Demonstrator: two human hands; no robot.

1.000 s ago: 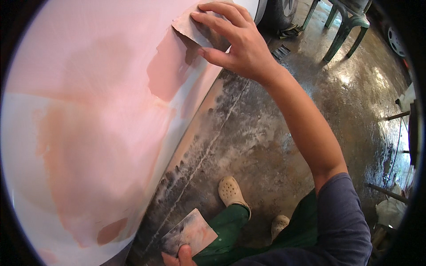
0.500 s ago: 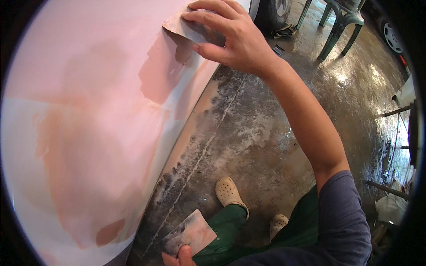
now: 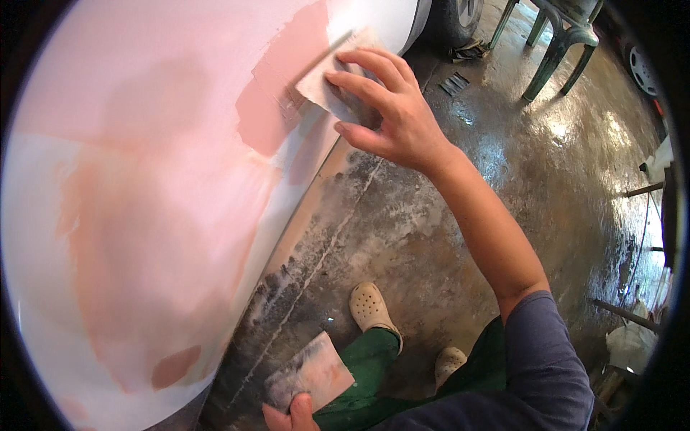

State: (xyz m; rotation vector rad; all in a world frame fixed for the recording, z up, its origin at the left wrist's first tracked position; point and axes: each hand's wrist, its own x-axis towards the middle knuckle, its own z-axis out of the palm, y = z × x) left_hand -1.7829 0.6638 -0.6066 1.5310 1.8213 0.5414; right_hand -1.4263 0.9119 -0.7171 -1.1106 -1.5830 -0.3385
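A white car body panel point(image 3: 43, 215) fills the left side, covered with pink and orange filler. A fresh, darker pink patch of putty point(image 3: 267, 108) lies near its upper right edge, with ridged smears. My right hand point(image 3: 395, 108) is closed on a flat, pale putty spreader point(image 3: 316, 83), fingers on top and thumb on the near side. The spreader's left edge meets the patch's right side. Low in view, my left hand point(image 3: 295, 415) pinches a thin rectangular plate point(image 3: 323, 373) smeared with pink and grey putty, held apart from the panel.
Beyond the panel is a car wheel point(image 3: 466, 16). A green plastic chair point(image 3: 557, 43) stands at the upper right on the wet, stained concrete floor point(image 3: 467, 237). Below me are my beige clogs point(image 3: 369, 305). Poles point(image 3: 625, 314) and clutter line the right edge.
My right hand and the spreader have moved toward me and slightly right, uncovering more of the pink putty patch. My left hand and the plate have barely moved.
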